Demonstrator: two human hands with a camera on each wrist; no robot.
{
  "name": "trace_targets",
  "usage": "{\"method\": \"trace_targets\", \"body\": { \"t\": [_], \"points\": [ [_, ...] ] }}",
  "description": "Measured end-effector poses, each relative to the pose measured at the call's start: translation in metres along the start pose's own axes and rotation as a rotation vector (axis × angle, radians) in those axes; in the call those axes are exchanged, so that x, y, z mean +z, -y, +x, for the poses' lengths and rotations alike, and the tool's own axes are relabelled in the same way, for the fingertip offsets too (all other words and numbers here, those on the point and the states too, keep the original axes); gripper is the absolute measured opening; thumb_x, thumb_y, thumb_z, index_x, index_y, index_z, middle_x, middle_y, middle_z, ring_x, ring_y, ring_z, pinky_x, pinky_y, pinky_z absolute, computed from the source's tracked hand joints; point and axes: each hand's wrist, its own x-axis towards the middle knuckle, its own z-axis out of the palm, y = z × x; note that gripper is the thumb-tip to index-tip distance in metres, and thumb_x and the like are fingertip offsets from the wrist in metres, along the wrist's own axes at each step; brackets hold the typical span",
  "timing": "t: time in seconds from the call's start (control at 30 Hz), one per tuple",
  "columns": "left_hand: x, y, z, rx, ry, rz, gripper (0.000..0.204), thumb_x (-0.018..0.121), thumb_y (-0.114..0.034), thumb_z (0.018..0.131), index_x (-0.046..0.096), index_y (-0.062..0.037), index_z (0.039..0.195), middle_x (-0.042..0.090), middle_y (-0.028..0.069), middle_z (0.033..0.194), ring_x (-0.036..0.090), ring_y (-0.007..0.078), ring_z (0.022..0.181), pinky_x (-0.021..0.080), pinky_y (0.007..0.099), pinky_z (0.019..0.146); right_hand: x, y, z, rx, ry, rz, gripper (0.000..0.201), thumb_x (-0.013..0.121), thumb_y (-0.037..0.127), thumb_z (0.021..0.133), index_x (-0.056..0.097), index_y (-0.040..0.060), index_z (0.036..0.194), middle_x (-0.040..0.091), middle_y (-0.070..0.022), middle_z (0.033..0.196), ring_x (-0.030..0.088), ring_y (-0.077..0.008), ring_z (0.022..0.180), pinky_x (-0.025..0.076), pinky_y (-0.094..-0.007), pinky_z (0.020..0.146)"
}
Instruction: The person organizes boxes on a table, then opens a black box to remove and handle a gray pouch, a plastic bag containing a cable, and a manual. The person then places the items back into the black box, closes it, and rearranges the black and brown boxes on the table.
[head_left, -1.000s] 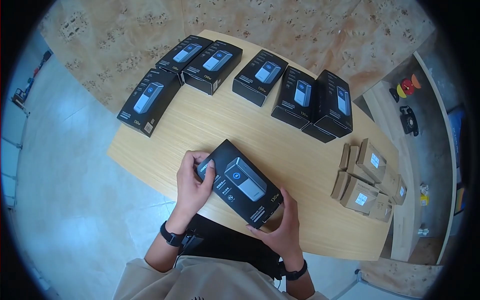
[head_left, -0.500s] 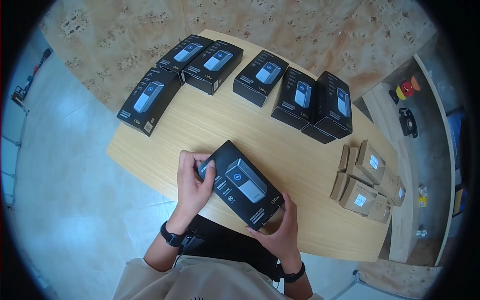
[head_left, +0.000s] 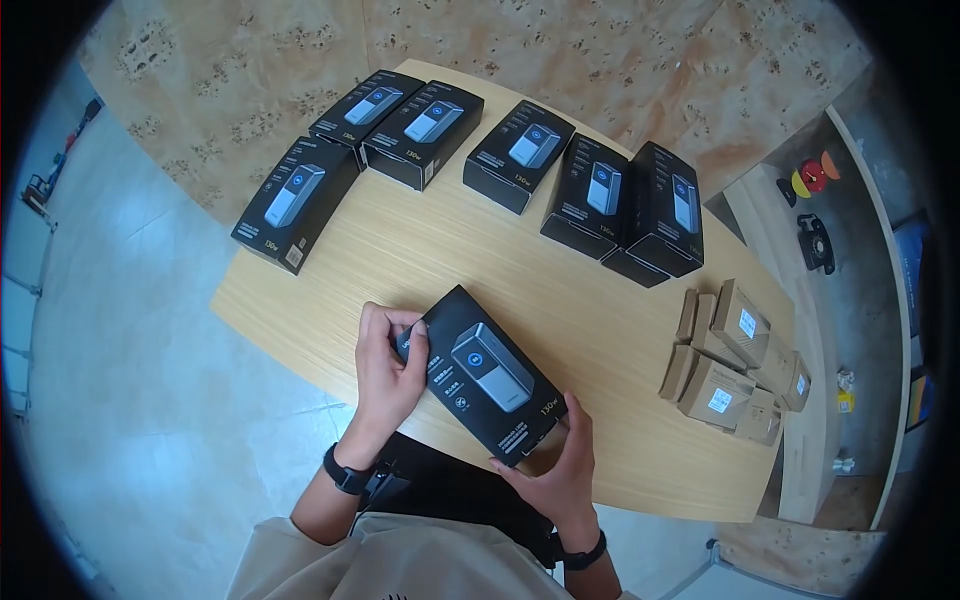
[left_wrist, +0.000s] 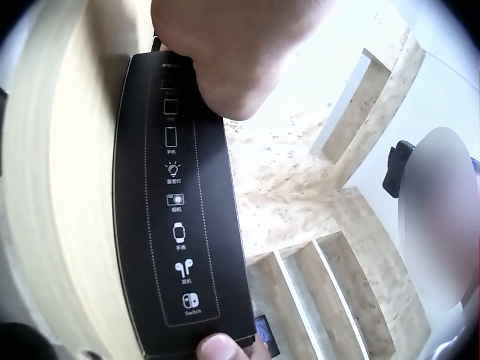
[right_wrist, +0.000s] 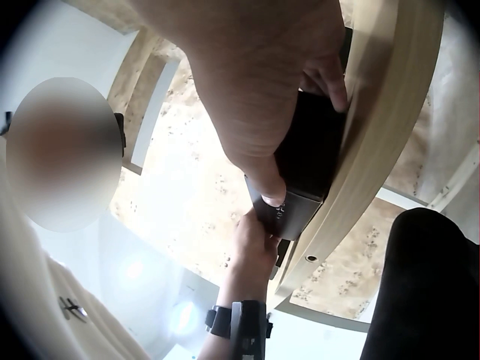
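A black power bank box (head_left: 495, 375), printed with a silver device and "130W", lies at a slant between both hands near the table's front edge. My left hand (head_left: 388, 370) grips its left end, thumb on the printed face and other fingers mostly hidden behind. At the lower right end, my right hand (head_left: 558, 480) holds the box between thumb and fingers. The left wrist view shows the box's long side (left_wrist: 178, 202) with a column of white device icons. From the right wrist, the hand (right_wrist: 262, 97) spans the box's dark end (right_wrist: 311, 150).
Several matching black boxes (head_left: 520, 150) stand along the table's far side, in a left and a right group. Small brown cartons (head_left: 720, 390) with white labels are bunched at the right of the wooden table (head_left: 400, 250). Beyond it, a shelf holds a black telephone (head_left: 817, 243).
The held box has shifted slightly towards the body, with both hands keeping their grip. The other boxes and cartons stay in place.
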Motion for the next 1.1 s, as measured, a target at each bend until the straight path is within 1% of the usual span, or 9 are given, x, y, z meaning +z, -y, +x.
{"method": "trace_targets", "body": {
  "t": [0.07, 0.13, 0.47, 0.53, 0.7, 0.9, 1.0, 1.07, 1.1],
  "points": [
    [0.0, -0.001, 0.0, -0.004, -0.002, -0.005, 0.008, 0.069, -0.003, 0.097, 0.063, -0.0007, 0.101, 0.05, 0.0083, 0.091, 0.049, 0.0193, 0.079, 0.042, 0.0333, 0.071, 0.0, -0.002, 0.0, -0.003, 0.001, -0.005, 0.123, 0.103, 0.031, 0.063, 0.032, 0.0007, 0.159, 0.051, -0.0219, 0.143, 0.058, -0.0373, 0.129, 0.052, -0.0457, 0.106],
    [0.0, -0.003, 0.0, -0.077, 0.016, -0.038, 0.006, 0.067, -0.005, 0.1, 0.064, 0.0002, 0.101, 0.05, 0.0048, 0.092, 0.048, 0.015, 0.084, 0.041, 0.0299, 0.077, 0.0, -0.003, -0.001, -0.003, 0.002, -0.004, 0.124, 0.103, 0.031, 0.063, 0.031, 0.0006, 0.159, 0.05, -0.0222, 0.143, 0.058, -0.0376, 0.129, 0.052, -0.0459, 0.106],
    [0.001, -0.002, -0.001, -0.058, 0.018, -0.034, 0.007, 0.066, -0.006, 0.101, 0.062, -0.0003, 0.1, 0.049, 0.0046, 0.091, 0.047, 0.0148, 0.084, 0.04, 0.0297, 0.077, -0.006, -0.006, -0.008, 0.003, 0.024, -0.059, 0.124, 0.102, 0.032, 0.063, 0.03, -0.0001, 0.159, 0.048, -0.0237, 0.144, 0.056, -0.0392, 0.13, 0.051, -0.0469, 0.107],
    [0.002, 0.001, -0.001, -0.015, 0.001, -0.013, 0.007, 0.068, -0.002, 0.097, 0.062, -0.0009, 0.099, 0.05, 0.0082, 0.091, 0.049, 0.0198, 0.079, 0.042, 0.0331, 0.071, -0.013, -0.01, -0.013, 0.022, 0.03, -0.066, 0.124, 0.103, 0.031, 0.062, 0.03, -0.001, 0.158, 0.048, -0.0241, 0.143, 0.056, -0.0389, 0.131, 0.051, -0.0467, 0.107],
    [0.001, 0.002, -0.001, -0.032, 0.018, -0.012, 0.006, 0.068, -0.002, 0.097, 0.062, -0.0007, 0.099, 0.05, 0.0082, 0.091, 0.049, 0.0197, 0.079, 0.042, 0.0331, 0.071, -0.028, -0.02, -0.031, 0.058, 0.032, -0.114, 0.125, 0.103, 0.03, 0.059, 0.03, -0.0036, 0.156, 0.049, -0.0245, 0.141, 0.057, -0.038, 0.13, 0.051, -0.046, 0.108],
    [0.0, 0.002, -0.001, -0.04, 0.021, -0.014, 0.007, 0.068, -0.003, 0.098, 0.062, -0.0004, 0.099, 0.051, 0.0088, 0.091, 0.05, 0.02, 0.08, 0.043, 0.033, 0.072, -0.043, -0.039, -0.056, 0.01, -0.012, -0.125, 0.125, 0.102, 0.028, 0.057, 0.032, -0.0034, 0.155, 0.051, -0.0232, 0.138, 0.06, -0.0371, 0.126, 0.051, -0.0459, 0.107],
    [0.0, 0.002, -0.001, -0.042, 0.029, -0.008, 0.007, 0.068, -0.003, 0.098, 0.062, -0.0004, 0.1, 0.052, 0.0091, 0.091, 0.051, 0.0204, 0.081, 0.043, 0.0333, 0.073, -0.052, -0.049, -0.071, 0.023, -0.018, -0.065, 0.123, 0.102, 0.032, 0.06, 0.032, -0.0012, 0.155, 0.05, -0.025, 0.136, 0.057, -0.0412, 0.126, 0.05, -0.0491, 0.106],
    [-0.003, 0.004, 0.0, -0.045, 0.032, -0.006, 0.007, 0.068, -0.004, 0.098, 0.062, -0.0004, 0.1, 0.052, 0.0092, 0.092, 0.051, 0.0206, 0.081, 0.044, 0.0335, 0.074, -0.058, -0.053, -0.081, -0.007, -0.031, -0.128, 0.125, 0.101, 0.026, 0.056, 0.031, -0.0031, 0.155, 0.051, -0.0222, 0.136, 0.06, -0.0356, 0.123, 0.053, -0.0453, 0.103],
    [-0.005, 0.006, 0.0, -0.058, 0.014, 0.011, 0.007, 0.067, -0.005, 0.099, 0.062, -0.0005, 0.101, 0.053, 0.0086, 0.091, 0.052, 0.0196, 0.082, 0.044, 0.0331, 0.075, -0.06, -0.055, -0.087, -0.009, -0.033, -0.128, 0.125, 0.101, 0.026, 0.056, 0.031, -0.0031, 0.155, 0.051, -0.0222, 0.136, 0.06, -0.0356, 0.123, 0.053, -0.0453, 0.103]
  ]
}}
